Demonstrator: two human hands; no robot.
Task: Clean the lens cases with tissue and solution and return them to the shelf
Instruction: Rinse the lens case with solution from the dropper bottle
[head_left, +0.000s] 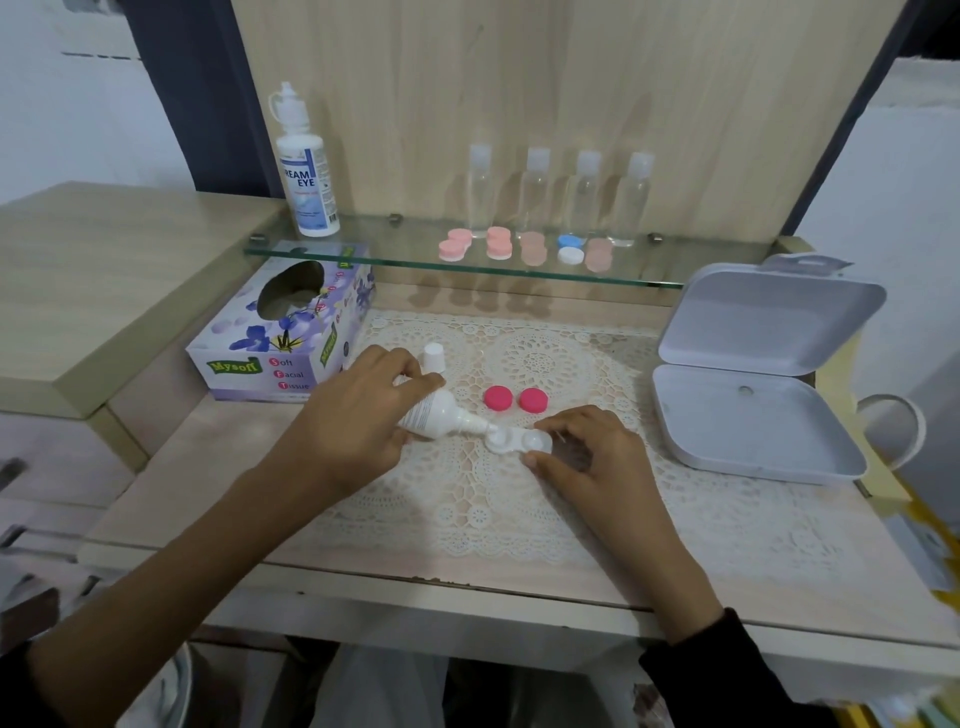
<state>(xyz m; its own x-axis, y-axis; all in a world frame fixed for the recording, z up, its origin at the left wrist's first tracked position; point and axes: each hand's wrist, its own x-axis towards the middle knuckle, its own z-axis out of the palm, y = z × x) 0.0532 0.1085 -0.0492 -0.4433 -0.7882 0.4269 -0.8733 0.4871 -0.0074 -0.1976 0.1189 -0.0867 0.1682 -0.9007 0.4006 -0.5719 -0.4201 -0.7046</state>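
A white lens case (519, 441) with both wells uncovered lies on the lace mat (519, 509). My right hand (587, 457) pinches its right end between thumb and fingers. My left hand (353, 415) grips a small white solution bottle (441, 413), tilted so its nozzle touches the case's left well. Two pink caps (514, 399) lie on the mat just behind the case. The bottle's white cap (434, 357) stands behind my left hand. Several pink lens cases (498, 243) and one blue and white case (570, 248) sit on the glass shelf (395, 254).
A purple tissue box (283, 338) stands at the left under the shelf. A large solution bottle (306, 166) and several clear small bottles (535, 189) stand on the shelf. An open white box (753, 395) lies at the right of the mat.
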